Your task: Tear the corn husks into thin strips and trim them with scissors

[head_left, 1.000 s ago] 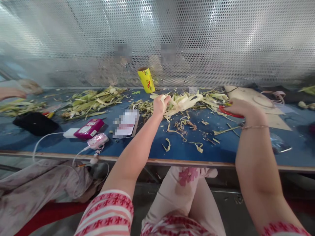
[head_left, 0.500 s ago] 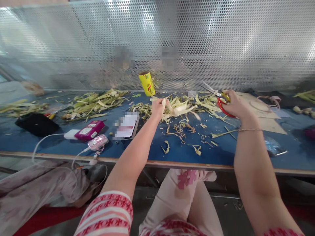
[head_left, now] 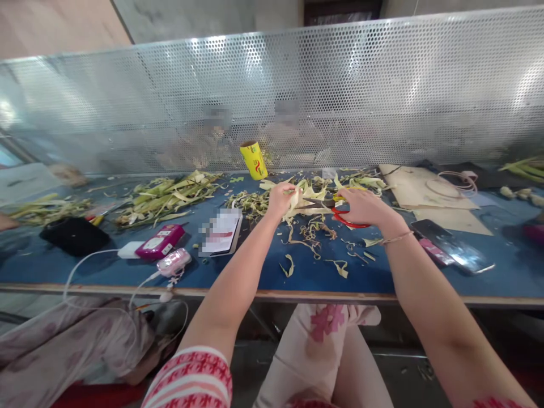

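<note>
My left hand (head_left: 282,199) pinches a pale dried husk strip (head_left: 294,205) above the middle of the blue table (head_left: 250,272). In my right hand (head_left: 366,206) are scissors (head_left: 346,218) with red and yellow handles, the fingers wrapped round them. Their blades point left and lie close by the strip at my left hand; whether they touch it, I cannot tell. Around both hands spreads a heap of pale green husks (head_left: 317,184). Curled trimmings (head_left: 314,229) and small scraps lie on the table just in front.
A yellow roll (head_left: 254,160) stands tilted by the perforated metal screen (head_left: 178,113). To the left are a husk pile (head_left: 174,195), a black pouch (head_left: 73,237), a purple power box (head_left: 161,241) and a phone (head_left: 221,231). Brown card (head_left: 429,187) and another phone (head_left: 454,246) lie right.
My right hand has brought the scissors left and down, from the right side to beside my left hand. The phone at right now shows more fully. The view has tilted up a little.
</note>
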`<control>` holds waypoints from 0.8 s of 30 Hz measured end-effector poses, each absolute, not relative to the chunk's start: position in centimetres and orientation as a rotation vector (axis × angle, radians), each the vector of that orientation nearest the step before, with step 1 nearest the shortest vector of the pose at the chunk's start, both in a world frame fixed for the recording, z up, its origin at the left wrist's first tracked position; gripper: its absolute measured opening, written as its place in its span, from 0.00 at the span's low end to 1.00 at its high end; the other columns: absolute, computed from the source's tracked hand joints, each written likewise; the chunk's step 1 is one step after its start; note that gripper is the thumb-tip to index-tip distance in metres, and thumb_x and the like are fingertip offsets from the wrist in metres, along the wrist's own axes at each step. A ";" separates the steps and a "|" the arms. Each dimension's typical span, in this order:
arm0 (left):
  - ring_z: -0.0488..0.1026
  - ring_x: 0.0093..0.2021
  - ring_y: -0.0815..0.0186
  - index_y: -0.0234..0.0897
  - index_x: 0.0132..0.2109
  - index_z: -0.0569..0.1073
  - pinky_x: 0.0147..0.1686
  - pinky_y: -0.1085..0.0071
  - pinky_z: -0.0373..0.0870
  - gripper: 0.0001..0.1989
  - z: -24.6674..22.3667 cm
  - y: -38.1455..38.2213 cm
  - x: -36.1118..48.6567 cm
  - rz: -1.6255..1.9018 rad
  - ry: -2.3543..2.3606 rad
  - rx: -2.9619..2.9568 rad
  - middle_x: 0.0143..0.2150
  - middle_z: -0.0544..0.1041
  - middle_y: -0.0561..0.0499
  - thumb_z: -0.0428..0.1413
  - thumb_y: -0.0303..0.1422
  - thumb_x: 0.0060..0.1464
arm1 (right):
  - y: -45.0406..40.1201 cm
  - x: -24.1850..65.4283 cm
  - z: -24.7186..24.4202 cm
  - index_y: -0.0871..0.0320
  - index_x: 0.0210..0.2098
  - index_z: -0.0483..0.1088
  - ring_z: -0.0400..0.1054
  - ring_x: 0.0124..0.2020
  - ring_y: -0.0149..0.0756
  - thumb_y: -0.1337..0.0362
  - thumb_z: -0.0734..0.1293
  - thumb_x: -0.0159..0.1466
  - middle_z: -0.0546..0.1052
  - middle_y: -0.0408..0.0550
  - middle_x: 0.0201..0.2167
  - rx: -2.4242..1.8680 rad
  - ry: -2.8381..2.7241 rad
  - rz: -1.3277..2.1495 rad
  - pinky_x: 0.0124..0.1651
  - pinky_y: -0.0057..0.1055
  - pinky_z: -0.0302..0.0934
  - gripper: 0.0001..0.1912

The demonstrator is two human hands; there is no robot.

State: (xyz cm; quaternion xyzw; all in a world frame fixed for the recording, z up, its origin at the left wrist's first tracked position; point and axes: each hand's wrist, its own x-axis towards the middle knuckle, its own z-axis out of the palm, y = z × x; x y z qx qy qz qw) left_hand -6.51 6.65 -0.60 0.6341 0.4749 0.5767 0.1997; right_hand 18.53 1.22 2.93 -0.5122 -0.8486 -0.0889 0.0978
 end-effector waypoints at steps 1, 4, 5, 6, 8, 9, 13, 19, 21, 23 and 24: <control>0.75 0.41 0.60 0.37 0.27 0.79 0.45 0.65 0.69 0.03 -0.6 6.6 -6.4 1.597 1.295 1.789 0.35 0.79 0.48 0.63 0.31 0.44 | 1.2 18.2 2.8 0.62 0.55 0.65 0.69 0.52 0.57 0.50 0.64 0.61 0.75 0.63 0.51 -1.519 -2.508 -0.276 0.53 0.46 0.61 0.28; 0.75 0.42 0.60 0.37 0.26 0.79 0.45 0.65 0.70 0.02 -0.9 6.6 -6.1 1.565 1.240 1.829 0.35 0.79 0.48 0.63 0.30 0.43 | 1.1 17.2 2.4 0.62 0.55 0.65 0.71 0.51 0.55 0.53 0.62 0.61 0.76 0.61 0.50 -1.528 -2.488 -0.275 0.51 0.43 0.62 0.26; 0.75 0.42 0.61 0.37 0.26 0.79 0.45 0.66 0.70 0.01 -1.0 6.7 -6.0 1.564 1.228 1.835 0.35 0.79 0.48 0.62 0.29 0.43 | 1.1 16.9 2.2 0.62 0.54 0.66 0.71 0.50 0.54 0.54 0.62 0.62 0.76 0.61 0.49 -1.530 -2.488 -0.265 0.49 0.42 0.62 0.25; 0.75 0.42 0.61 0.37 0.26 0.79 0.45 0.66 0.69 0.02 -1.2 6.7 -5.9 1.567 1.221 1.837 0.35 0.79 0.48 0.62 0.28 0.43 | 1.1 16.6 2.0 0.62 0.53 0.66 0.72 0.50 0.54 0.54 0.61 0.62 0.77 0.61 0.48 -1.526 -2.496 -0.256 0.48 0.41 0.62 0.24; 0.75 0.41 0.63 0.38 0.27 0.80 0.44 0.68 0.69 0.04 -1.4 6.7 -5.8 1.561 1.216 1.837 0.34 0.79 0.50 0.60 0.26 0.44 | 1.0 16.2 1.8 0.61 0.53 0.66 0.72 0.48 0.53 0.54 0.62 0.61 0.77 0.60 0.48 -1.526 -2.511 -0.234 0.46 0.39 0.62 0.24; 0.75 0.39 0.63 0.38 0.28 0.80 0.43 0.69 0.69 0.05 -1.4 6.7 -5.7 1.559 1.219 1.827 0.34 0.79 0.51 0.59 0.25 0.44 | 1.0 16.0 1.8 0.60 0.53 0.66 0.73 0.47 0.52 0.53 0.61 0.62 0.77 0.59 0.47 -1.538 -2.505 -0.223 0.45 0.38 0.62 0.24; 0.74 0.35 0.65 0.37 0.28 0.80 0.37 0.71 0.67 0.07 -1.2 6.1 -5.4 1.523 1.240 1.751 0.30 0.79 0.52 0.57 0.25 0.45 | 1.2 16.0 1.7 0.57 0.52 0.67 0.74 0.44 0.50 0.49 0.60 0.63 0.79 0.57 0.45 -1.598 -2.466 -0.154 0.38 0.35 0.60 0.24; 0.71 0.29 0.66 0.36 0.28 0.77 0.33 0.72 0.65 0.05 0.3 4.6 -5.2 1.596 1.301 1.557 0.26 0.76 0.53 0.58 0.31 0.47 | 1.8 16.8 1.9 0.54 0.48 0.69 0.74 0.39 0.47 0.50 0.62 0.62 0.80 0.54 0.40 -1.617 -2.519 -0.132 0.33 0.32 0.57 0.19; 0.72 0.32 0.66 0.36 0.28 0.76 0.35 0.72 0.65 0.06 0.7 4.5 -5.6 1.737 1.294 1.506 0.27 0.76 0.52 0.58 0.33 0.49 | 1.9 17.1 2.0 0.53 0.45 0.70 0.74 0.39 0.48 0.50 0.63 0.62 0.80 0.53 0.39 -1.635 -2.499 -0.137 0.33 0.33 0.58 0.18; 0.70 0.33 0.66 0.36 0.28 0.74 0.35 0.72 0.65 0.08 0.7 4.8 -6.2 1.829 1.313 1.470 0.27 0.75 0.52 0.58 0.36 0.51 | 2.2 17.6 2.2 0.53 0.47 0.69 0.74 0.40 0.49 0.50 0.63 0.62 0.80 0.55 0.39 -1.712 -2.382 -0.136 0.35 0.34 0.60 0.19; 0.70 0.32 0.67 0.37 0.28 0.73 0.35 0.72 0.64 0.10 0.7 5.0 -6.6 1.854 1.351 1.454 0.26 0.73 0.53 0.57 0.37 0.52 | 2.5 18.1 2.2 0.54 0.49 0.68 0.75 0.40 0.50 0.49 0.62 0.63 0.80 0.56 0.39 -1.777 -2.281 -0.130 0.36 0.35 0.61 0.21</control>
